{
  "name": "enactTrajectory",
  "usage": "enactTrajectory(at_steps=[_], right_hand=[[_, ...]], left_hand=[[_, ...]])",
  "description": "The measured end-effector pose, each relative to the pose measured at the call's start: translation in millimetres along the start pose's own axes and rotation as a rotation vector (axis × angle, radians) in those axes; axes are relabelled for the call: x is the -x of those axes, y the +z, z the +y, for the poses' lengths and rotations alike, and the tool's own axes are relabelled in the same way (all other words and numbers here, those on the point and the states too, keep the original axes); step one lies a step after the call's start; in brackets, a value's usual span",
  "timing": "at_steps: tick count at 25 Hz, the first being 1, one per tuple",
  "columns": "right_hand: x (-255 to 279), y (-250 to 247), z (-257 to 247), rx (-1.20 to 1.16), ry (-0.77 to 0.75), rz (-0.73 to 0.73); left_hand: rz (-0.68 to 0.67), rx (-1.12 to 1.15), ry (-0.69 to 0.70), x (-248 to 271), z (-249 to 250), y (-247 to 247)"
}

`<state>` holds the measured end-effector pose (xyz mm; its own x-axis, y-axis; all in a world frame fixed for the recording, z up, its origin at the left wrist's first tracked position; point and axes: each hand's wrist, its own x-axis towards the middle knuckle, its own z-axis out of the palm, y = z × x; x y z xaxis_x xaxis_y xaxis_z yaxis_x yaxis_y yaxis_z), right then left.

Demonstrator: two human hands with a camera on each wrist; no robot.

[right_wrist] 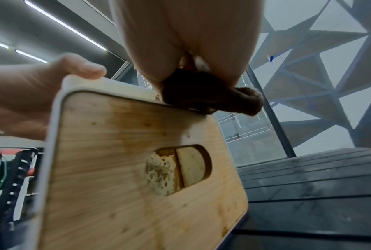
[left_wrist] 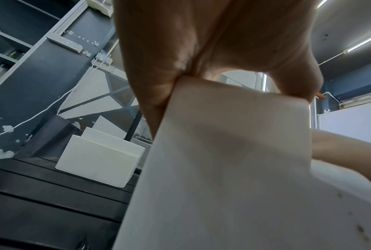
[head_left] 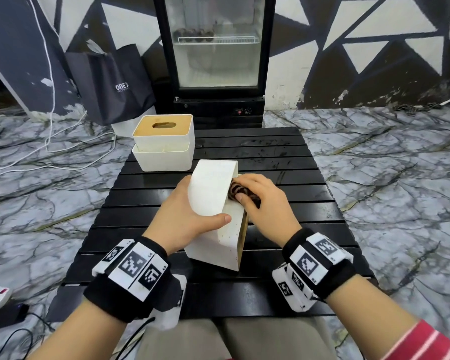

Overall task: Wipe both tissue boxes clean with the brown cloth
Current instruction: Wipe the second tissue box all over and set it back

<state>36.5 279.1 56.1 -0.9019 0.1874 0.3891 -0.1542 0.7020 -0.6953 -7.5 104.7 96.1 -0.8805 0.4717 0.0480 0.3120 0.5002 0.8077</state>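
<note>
White plastic with a wooden lid, the near tissue box lies tipped on its side on the black slatted table, lid facing right. The left hand grips it from the left, thumb laid across the upturned white side and fingers curled over the far edge. The right hand sits just right of the box, fingers curled round the bunched brown cloth, which is pressed onto the upper edge where white wall meets lid; in the right wrist view the cloth touches that rim. The second tissue box, 1 of the 2, stands upright at the table's far left corner, well apart from both hands.
</note>
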Motion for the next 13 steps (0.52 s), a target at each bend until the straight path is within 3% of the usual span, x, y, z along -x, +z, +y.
enactTrajectory(at_steps=[5, 13], right_hand=[[-22.7, 0.0, 4.1, -0.015, 0.046, 0.032], [-4.9, -1.8, 2.8, -0.023, 0.014, -0.012]], left_hand=[[-0.011, 0.039, 0.008, 0.2, 0.2, -1.2], [-0.017, 0.032, 0.033, 0.9, 1.9, 0.3]])
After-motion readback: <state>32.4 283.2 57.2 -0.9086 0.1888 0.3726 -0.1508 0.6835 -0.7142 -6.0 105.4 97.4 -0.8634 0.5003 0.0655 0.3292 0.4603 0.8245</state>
